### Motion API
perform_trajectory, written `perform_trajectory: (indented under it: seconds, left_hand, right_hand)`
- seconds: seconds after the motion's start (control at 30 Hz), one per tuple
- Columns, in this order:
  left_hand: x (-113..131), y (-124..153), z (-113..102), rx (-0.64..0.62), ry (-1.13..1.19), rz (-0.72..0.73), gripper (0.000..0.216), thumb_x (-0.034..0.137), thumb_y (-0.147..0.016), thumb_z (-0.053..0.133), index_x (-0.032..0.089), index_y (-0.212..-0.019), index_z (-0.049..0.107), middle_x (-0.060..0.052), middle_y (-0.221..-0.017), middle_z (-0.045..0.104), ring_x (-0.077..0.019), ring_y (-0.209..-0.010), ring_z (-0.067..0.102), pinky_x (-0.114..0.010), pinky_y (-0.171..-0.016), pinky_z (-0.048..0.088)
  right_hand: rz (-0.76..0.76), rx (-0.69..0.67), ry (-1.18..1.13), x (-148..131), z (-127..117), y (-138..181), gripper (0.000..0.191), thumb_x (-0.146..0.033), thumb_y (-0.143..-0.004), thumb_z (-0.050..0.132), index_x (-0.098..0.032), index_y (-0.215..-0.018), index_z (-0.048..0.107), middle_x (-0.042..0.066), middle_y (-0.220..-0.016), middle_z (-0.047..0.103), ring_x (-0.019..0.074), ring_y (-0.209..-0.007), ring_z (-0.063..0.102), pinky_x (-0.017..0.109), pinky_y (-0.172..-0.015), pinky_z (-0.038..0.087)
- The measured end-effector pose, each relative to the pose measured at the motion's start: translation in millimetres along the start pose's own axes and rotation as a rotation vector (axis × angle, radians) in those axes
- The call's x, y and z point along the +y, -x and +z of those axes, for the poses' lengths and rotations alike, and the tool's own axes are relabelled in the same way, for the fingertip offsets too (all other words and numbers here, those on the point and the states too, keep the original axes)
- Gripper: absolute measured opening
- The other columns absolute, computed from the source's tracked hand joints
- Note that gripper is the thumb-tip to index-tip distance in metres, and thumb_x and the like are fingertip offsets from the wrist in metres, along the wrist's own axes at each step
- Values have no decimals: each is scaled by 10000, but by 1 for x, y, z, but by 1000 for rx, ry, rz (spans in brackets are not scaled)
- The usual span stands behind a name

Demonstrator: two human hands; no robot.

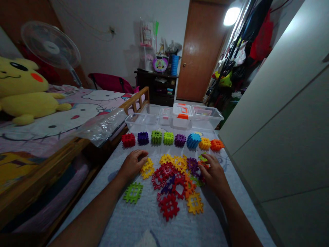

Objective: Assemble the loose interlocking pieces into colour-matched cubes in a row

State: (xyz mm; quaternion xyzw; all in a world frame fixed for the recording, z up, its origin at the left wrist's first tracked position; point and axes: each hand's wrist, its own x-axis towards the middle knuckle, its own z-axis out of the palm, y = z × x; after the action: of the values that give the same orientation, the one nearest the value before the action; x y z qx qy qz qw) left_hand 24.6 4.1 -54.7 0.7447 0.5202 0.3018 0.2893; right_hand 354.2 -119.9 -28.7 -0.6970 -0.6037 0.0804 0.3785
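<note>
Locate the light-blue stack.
In the head view, the light-blue stack stands right of centre, between the purple stack and the yellow stack.

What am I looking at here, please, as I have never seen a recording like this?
There is no machine: one head-worn camera looks forward and down at a person's two bare hands. On the pale blue cloth-covered surface lies a spread of flat, toothed, plastic-looking pieces in several colours. Behind it stand eight single-coloured groups of similar pieces, then clear plastic boxes. The left hand is at a yellow toothed piece; the right hand is by the pile's right side. Whether either grips anything is unclear.
</note>
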Motion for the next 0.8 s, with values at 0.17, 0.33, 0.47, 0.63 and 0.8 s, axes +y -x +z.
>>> perform_trajectory:
  seconds: [0.17,0.33,0.47,0.63,0.8]
  left_hand:
    - [-1,0,0,-15,4,8,310,369,-771,560,159,-958,691,-98,-995,715,-257,-940,663,-368,-841,528]
    - [-3,-1,0,-20,11,12,321,379,-773,565,162,-969,697,-98,-1000,718,-258,-937,666,-367,-833,531]
    - [-2,-1,0,-22,7,10,319,389,-772,566,167,-960,698,-87,-980,720,-254,-929,669,-361,-830,532]
    - [-4,-1,1,-17,-7,8,322,388,-772,567,167,-969,696,-91,-1010,714,-255,-940,667,-357,-834,530]
    - [-5,-1,0,-23,-9,15,317,384,-777,559,170,-969,693,-90,-1010,713,-252,-945,665,-357,-845,526]
  right_hand:
    - [-48,-66,202,6,-3,3,432,-363,-750,656,-190,-1144,618,144,-1149,598,329,-1101,533,490,-947,433]
    - [-13,-243,318,-1,2,8,506,-284,-670,705,-168,-1154,612,138,-1114,620,322,-1017,537,467,-892,439]
    - [-7,-258,274,-5,0,6,418,-254,-677,677,-165,-1083,631,121,-1044,635,298,-979,548,453,-884,438]
    - [15,-303,-2,-13,-12,4,345,-352,-778,611,-170,-1071,622,92,-999,653,230,-872,596,363,-779,480]
    - [16,-365,-172,-21,-12,4,271,-379,-888,466,-194,-903,664,36,-800,668,182,-720,607,299,-658,463]
